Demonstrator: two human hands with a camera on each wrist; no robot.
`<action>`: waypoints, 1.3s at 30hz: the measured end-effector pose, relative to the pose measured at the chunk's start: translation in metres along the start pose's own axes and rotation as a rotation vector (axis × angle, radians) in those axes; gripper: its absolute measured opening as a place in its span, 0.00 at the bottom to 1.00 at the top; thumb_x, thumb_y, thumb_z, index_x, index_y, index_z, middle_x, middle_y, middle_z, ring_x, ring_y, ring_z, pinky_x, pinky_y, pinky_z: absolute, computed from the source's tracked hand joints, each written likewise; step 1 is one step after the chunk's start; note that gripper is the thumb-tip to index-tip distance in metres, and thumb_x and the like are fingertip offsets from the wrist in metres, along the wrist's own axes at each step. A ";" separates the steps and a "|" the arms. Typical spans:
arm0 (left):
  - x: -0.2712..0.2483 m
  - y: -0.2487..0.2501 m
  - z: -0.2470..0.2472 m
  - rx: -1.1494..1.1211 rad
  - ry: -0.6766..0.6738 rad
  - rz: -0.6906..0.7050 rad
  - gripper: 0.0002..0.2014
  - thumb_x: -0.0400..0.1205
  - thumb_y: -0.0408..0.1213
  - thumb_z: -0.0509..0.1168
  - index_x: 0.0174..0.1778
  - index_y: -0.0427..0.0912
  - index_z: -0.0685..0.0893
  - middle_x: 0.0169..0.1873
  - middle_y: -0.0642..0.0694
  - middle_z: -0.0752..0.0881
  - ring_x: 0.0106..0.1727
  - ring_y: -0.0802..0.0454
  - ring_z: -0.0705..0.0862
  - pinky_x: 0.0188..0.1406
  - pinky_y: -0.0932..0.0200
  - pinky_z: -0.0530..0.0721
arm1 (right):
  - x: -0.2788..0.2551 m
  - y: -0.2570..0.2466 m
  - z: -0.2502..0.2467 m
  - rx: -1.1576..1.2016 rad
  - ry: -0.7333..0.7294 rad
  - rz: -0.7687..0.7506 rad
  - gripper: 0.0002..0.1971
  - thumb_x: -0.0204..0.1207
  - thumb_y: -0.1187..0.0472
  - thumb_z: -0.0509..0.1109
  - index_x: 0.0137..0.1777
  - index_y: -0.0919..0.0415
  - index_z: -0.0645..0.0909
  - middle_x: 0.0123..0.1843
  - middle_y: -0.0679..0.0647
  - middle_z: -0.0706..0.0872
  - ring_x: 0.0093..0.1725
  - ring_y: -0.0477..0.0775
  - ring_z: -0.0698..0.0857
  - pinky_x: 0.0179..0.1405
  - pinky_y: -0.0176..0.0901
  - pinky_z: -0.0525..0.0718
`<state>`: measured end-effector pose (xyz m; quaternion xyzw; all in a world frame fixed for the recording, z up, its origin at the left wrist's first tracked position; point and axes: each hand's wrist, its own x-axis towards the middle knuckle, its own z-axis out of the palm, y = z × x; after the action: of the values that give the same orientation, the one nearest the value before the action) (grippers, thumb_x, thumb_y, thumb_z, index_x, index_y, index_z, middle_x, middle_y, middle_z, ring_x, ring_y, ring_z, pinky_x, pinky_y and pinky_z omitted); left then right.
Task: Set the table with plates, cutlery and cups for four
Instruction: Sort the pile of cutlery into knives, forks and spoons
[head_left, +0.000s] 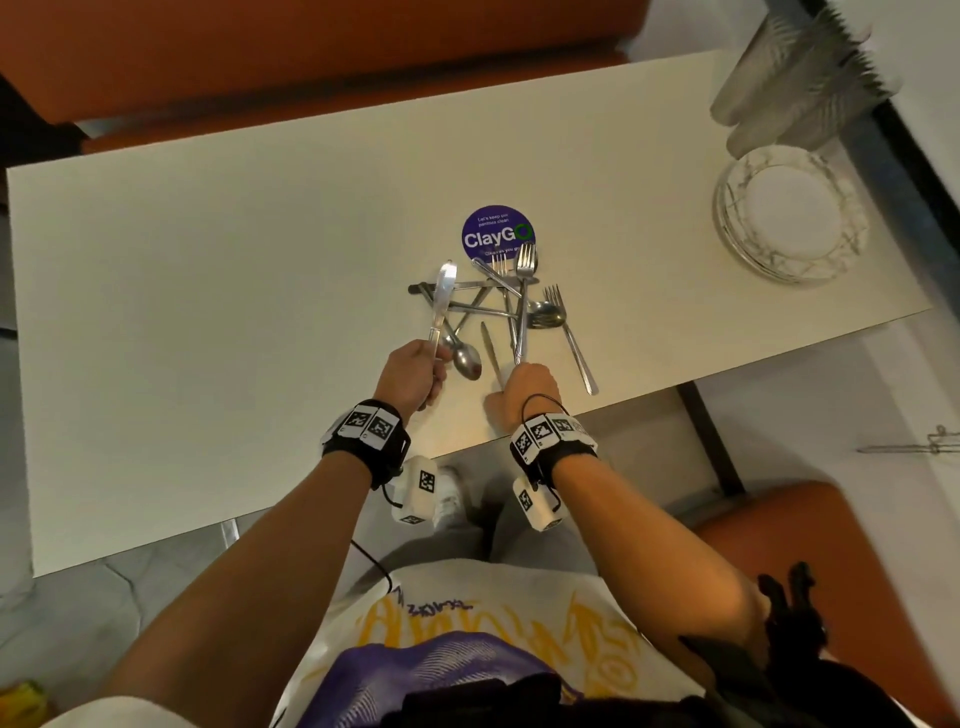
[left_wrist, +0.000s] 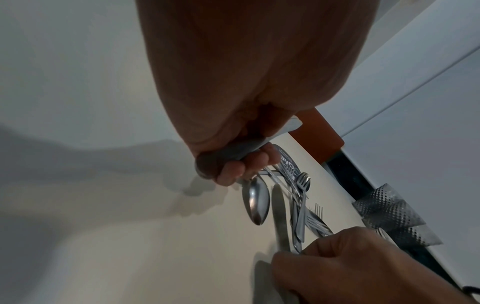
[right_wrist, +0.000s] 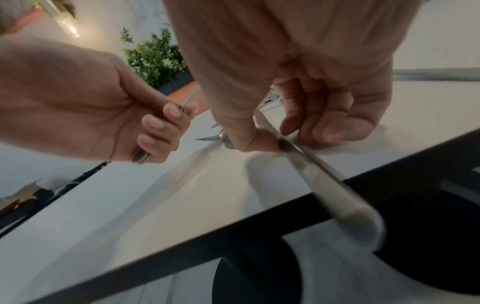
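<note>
left hand (left_wrist: 233, 144) gripping knife handle (left_wrist: 233, 153)

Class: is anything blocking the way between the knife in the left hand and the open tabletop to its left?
Nothing visible does. The left hand holds the knife above the cutlery pile; the table to its left shows bare.

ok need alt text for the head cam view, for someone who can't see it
Seen from above, a person's left hand holds a knife and the right hand grips a fork over a tangled cutlery pile on a white table. Stacked plates and clear cups sit at the far right.
</note>
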<state>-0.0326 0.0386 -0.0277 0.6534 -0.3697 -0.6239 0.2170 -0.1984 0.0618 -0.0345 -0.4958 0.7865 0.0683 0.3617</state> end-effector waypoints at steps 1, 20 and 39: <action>0.000 0.000 -0.001 0.001 -0.002 -0.001 0.16 0.90 0.37 0.52 0.58 0.35 0.85 0.28 0.48 0.80 0.25 0.52 0.73 0.24 0.56 0.68 | -0.001 0.000 0.001 -0.016 0.000 -0.006 0.10 0.74 0.57 0.74 0.47 0.63 0.83 0.47 0.58 0.89 0.46 0.57 0.89 0.50 0.49 0.92; -0.014 0.035 0.027 -0.094 -0.144 0.044 0.11 0.90 0.33 0.59 0.61 0.32 0.83 0.42 0.32 0.92 0.36 0.36 0.92 0.33 0.49 0.91 | -0.006 -0.024 -0.056 0.543 0.242 -0.247 0.07 0.76 0.71 0.72 0.46 0.62 0.91 0.45 0.54 0.93 0.42 0.53 0.91 0.46 0.45 0.92; -0.018 0.038 0.028 -0.088 -0.194 0.117 0.13 0.92 0.38 0.58 0.55 0.35 0.86 0.37 0.36 0.89 0.30 0.40 0.87 0.28 0.52 0.88 | 0.005 -0.022 -0.070 0.689 0.102 -0.166 0.04 0.73 0.64 0.76 0.44 0.59 0.92 0.38 0.54 0.91 0.31 0.52 0.84 0.31 0.43 0.84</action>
<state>-0.0672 0.0334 0.0085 0.5573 -0.3988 -0.6859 0.2448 -0.2164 0.0143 0.0187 -0.4100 0.7374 -0.2552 0.4723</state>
